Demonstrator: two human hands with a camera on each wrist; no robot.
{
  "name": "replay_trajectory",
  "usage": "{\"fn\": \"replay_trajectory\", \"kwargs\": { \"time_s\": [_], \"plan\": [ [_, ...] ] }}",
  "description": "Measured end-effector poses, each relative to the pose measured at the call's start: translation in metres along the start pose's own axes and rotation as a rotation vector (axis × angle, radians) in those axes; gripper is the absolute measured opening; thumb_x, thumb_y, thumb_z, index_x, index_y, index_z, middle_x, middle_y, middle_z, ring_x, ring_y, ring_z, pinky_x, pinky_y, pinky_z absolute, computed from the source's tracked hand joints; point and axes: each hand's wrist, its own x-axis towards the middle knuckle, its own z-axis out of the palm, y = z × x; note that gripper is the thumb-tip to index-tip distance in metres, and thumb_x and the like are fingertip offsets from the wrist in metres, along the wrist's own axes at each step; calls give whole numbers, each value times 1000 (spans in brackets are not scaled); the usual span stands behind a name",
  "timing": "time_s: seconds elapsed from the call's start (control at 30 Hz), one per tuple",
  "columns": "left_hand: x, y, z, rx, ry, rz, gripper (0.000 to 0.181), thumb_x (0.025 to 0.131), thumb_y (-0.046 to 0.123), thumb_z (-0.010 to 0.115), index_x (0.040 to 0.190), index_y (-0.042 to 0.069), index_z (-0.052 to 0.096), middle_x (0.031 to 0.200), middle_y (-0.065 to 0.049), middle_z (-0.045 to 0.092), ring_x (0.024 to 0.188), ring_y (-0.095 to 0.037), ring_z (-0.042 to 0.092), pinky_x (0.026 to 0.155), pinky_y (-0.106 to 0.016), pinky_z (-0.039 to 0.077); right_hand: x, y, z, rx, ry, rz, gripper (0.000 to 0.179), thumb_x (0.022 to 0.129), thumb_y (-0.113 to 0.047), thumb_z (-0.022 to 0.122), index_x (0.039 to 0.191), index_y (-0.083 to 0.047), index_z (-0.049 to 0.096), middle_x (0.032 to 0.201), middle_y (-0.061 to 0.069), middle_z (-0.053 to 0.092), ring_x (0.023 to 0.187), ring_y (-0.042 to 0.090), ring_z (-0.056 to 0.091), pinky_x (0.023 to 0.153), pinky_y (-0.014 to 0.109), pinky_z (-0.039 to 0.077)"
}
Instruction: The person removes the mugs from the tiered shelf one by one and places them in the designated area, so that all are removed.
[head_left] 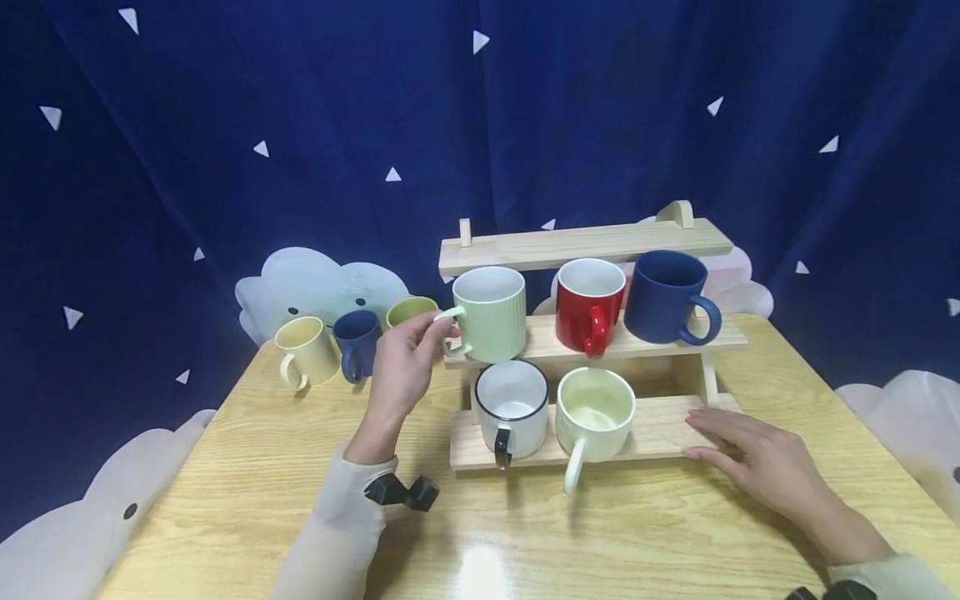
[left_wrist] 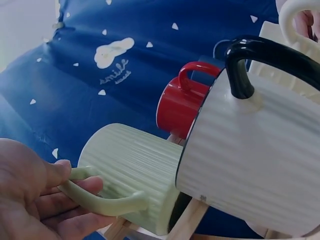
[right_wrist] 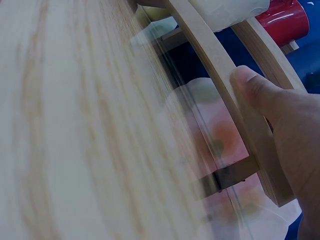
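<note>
My left hand (head_left: 405, 358) pinches the handle of a pale green ribbed mug (head_left: 491, 321), which stands upright at the left end of the rack's middle shelf (head_left: 540, 337). In the left wrist view, thumb and fingers close around that handle. Along the same shelf are a red mug (head_left: 577, 312) and a dark blue mug (head_left: 660, 300). Below, the bottom shelf (head_left: 663, 425) bears a white mug (head_left: 525, 425) with black rim and handle, plus a cream mug (head_left: 600, 429). My right hand (head_left: 765, 462) rests on that shelf's right end, its thumb (right_wrist: 255, 90) along the front edge.
The rack's top shelf (head_left: 577, 244) has small upright end pieces. At the table's (head_left: 255, 467) back left stand a pale yellow mug (head_left: 313, 354), a small blue mug (head_left: 358, 337) and an olive mug (head_left: 411, 310), partly hidden by my left hand. A dark blue curtain (head_left: 315, 108) hangs behind.
</note>
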Motion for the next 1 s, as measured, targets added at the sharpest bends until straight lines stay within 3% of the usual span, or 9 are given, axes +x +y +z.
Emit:
{"fn": "replay_trajectory", "kwargs": {
  "time_s": [0.1, 0.2, 0.47, 0.6, 0.83, 1.0],
  "plan": [
    [0, 0, -2, -19, -18, -18, 27, 99, 28, 60, 103, 6, 73, 89, -4, 74, 83, -18, 66, 75, -36, 52, 0, 1, 0, 4, -6, 10, 56, 63, -38, 88, 116, -25, 72, 118, 2, 69, 103, 28, 66, 78, 50, 49],
    [1, 0, -3, -45, -54, -45, 26, 100, 27, 59, 103, 4, 72, 89, -5, 73, 85, -17, 63, 76, -36, 51, -1, 2, 0, 8, -11, 17, 56, 64, -39, 87, 116, -25, 72, 118, 3, 69, 103, 29, 66, 77, 52, 49],
    [6, 1, -7, -300, -212, -212, 24, 102, 16, 53, 103, -6, 62, 99, -22, 65, 99, -30, 62, 86, -36, 54, -4, 1, 1, 6, -14, 11, 55, 63, -37, 88, 114, -23, 73, 116, 3, 70, 101, 29, 67, 76, 50, 51],
    [9, 1, -10, -310, -255, -241, 32, 104, 21, 51, 108, -8, 62, 105, -24, 61, 103, -31, 60, 88, -39, 54, -2, 1, 1, 1, -11, 3, 55, 63, -37, 88, 114, -22, 73, 116, 4, 70, 100, 31, 67, 76, 51, 51],
    [7, 0, -11, -305, -176, -246, 27, 101, 19, 56, 102, -6, 66, 97, -18, 65, 100, -28, 62, 83, -38, 56, -1, 1, 1, 2, 11, -4, 56, 62, -37, 88, 113, -23, 73, 115, 3, 70, 99, 31, 67, 75, 51, 51],
    [4, -3, -16, -365, -110, -232, 26, 100, 16, 58, 107, -8, 66, 93, -15, 66, 97, -28, 64, 81, -37, 56, -1, 2, 2, 4, 32, -16, 57, 60, -34, 89, 113, -22, 74, 116, 2, 70, 100, 30, 67, 74, 50, 51]
  ]
}}
